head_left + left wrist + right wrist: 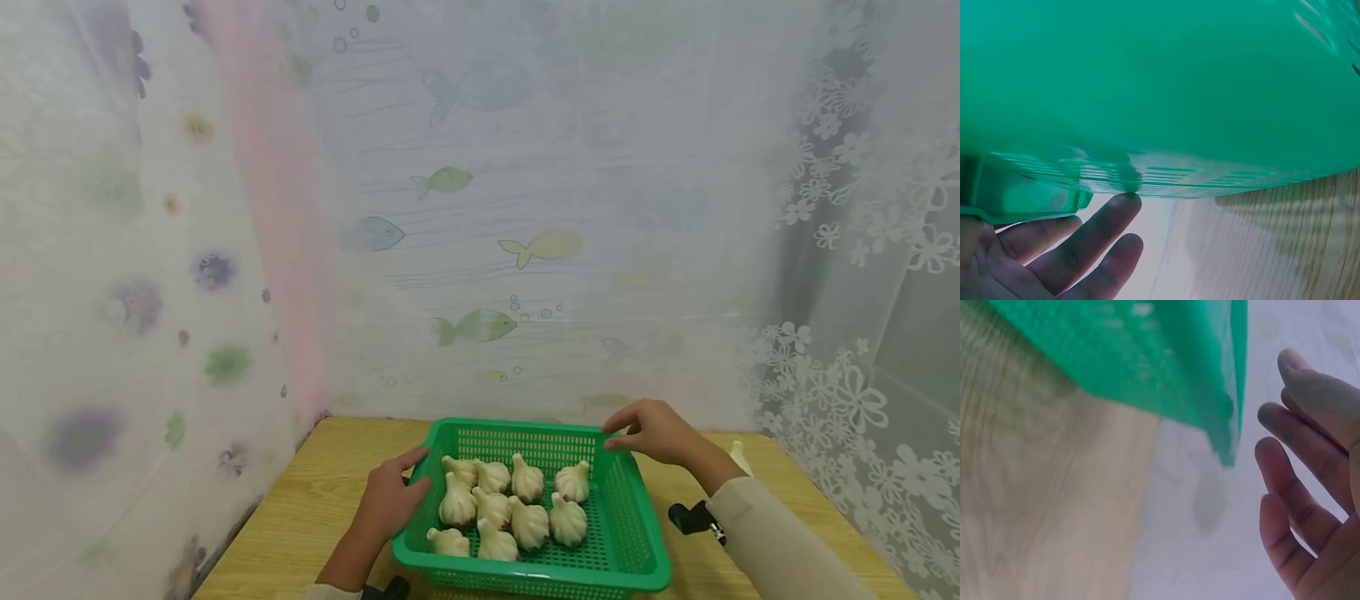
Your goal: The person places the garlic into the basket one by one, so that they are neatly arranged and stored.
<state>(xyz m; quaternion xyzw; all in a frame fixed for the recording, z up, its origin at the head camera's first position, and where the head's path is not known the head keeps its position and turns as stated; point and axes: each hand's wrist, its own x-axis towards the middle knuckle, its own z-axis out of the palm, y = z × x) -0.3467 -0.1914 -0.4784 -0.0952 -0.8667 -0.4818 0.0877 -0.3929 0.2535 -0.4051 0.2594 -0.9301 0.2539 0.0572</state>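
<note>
A green plastic basket (532, 579) with slotted walls sits on the wooden table, holding several whitish garlic bulbs (528, 482) with purple-tinged bases. At its left rim is my left hand (390, 496), thumb and forefinger spread along the edge. The left wrist view shows that hand's fingers (1110, 219) extended beside the basket's outer wall, one fingertip right at the slots. Over the back right corner, my right hand (651, 429) hovers with thumb and fingers parted. In the right wrist view its loosely bent fingers (1304, 437) stand apart from the basket's rim, with nothing between them.
Another garlic bulb (738, 454) lies on the table (337, 458) at the far right, partly behind my right forearm. Pale curtains (540, 167) printed with fish hang behind the table, with flowered sheets on both sides.
</note>
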